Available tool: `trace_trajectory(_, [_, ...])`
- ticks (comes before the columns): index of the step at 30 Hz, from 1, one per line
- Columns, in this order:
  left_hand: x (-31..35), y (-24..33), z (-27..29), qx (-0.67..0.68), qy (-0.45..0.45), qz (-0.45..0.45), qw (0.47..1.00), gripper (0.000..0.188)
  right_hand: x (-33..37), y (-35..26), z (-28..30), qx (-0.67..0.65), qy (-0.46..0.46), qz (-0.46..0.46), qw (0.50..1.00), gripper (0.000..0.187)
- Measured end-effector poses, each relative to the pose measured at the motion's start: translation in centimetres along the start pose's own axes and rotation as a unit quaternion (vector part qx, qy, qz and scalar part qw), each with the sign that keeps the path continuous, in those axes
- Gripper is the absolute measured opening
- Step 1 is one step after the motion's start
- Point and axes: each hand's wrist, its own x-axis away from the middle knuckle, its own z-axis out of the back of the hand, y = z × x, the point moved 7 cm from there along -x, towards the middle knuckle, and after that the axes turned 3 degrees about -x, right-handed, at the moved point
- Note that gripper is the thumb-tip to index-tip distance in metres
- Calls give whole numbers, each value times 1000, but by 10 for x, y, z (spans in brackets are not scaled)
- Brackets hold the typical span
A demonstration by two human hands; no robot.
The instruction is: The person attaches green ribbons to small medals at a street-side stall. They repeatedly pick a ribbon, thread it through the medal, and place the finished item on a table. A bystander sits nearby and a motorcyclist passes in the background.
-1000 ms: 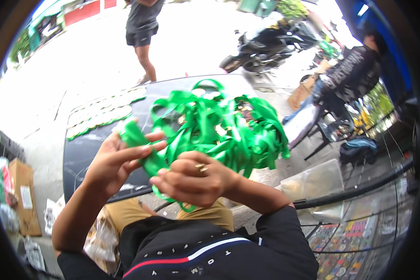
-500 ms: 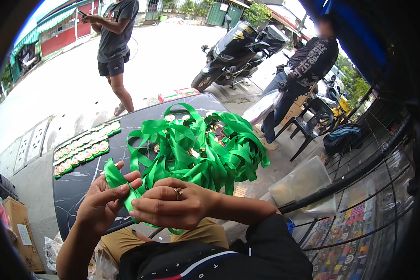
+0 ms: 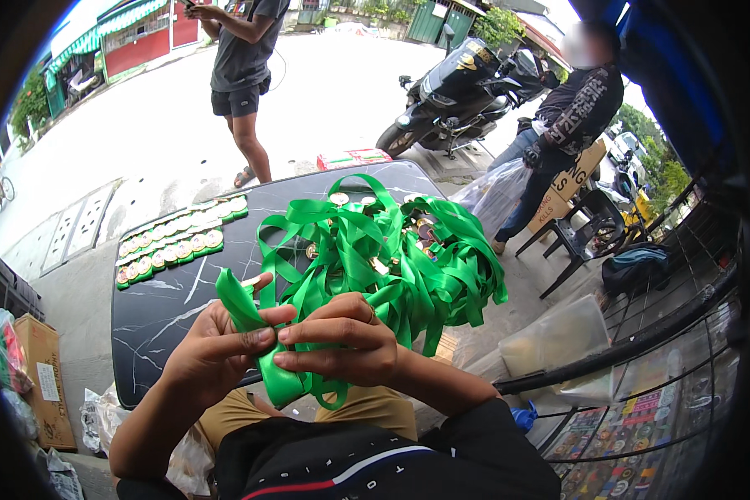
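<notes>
Over the table's near edge, my left hand [image 3: 217, 342] pinches a folded green satin ribbon [image 3: 240, 304] between thumb and fingers. A small pale piece shows at the ribbon's upper end, too small to make out. My right hand [image 3: 346, 337] has its fingertips closed on the lower part of the same ribbon, which hangs in a loop below. Just beyond my hands lies a big tangled heap of green ribbons [image 3: 375, 271] with gold-coloured medals [image 3: 339, 198] among them. To the left, medals with wrapped green ribbons [image 3: 183, 247] lie in neat overlapping rows.
The dark marble-patterned table [image 3: 154, 321] holds the heap and rows. A red-and-white box [image 3: 354, 158] is at its far edge. Beyond stand two people, a motorcycle [image 3: 454, 96] and a black chair [image 3: 583, 233]. A clear plastic bin [image 3: 554, 333] and wire rack are right; a carton [image 3: 46, 379] is left.
The view has shifted, so the scene sits further right. My right fingers have straightened somewhat along the ribbon, and its lower loop now shows more below my hands.
</notes>
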Motion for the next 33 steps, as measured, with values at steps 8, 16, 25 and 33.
trace_trajectory(8, [-5,-10,6,31,-23,39,998,59,2,-13,-4,21,-44,70,996,27])
trace_trajectory(16, [-14,-23,17,110,-70,55,990,43,4,-23,-9,-14,-111,92,989,21])
trace_trajectory(25, [-8,-13,25,39,-46,-2,998,44,24,1,-30,-253,-38,-156,954,14])
trace_trajectory(33, [8,-21,21,-194,34,-149,969,31,70,22,-62,-409,103,-469,776,29])
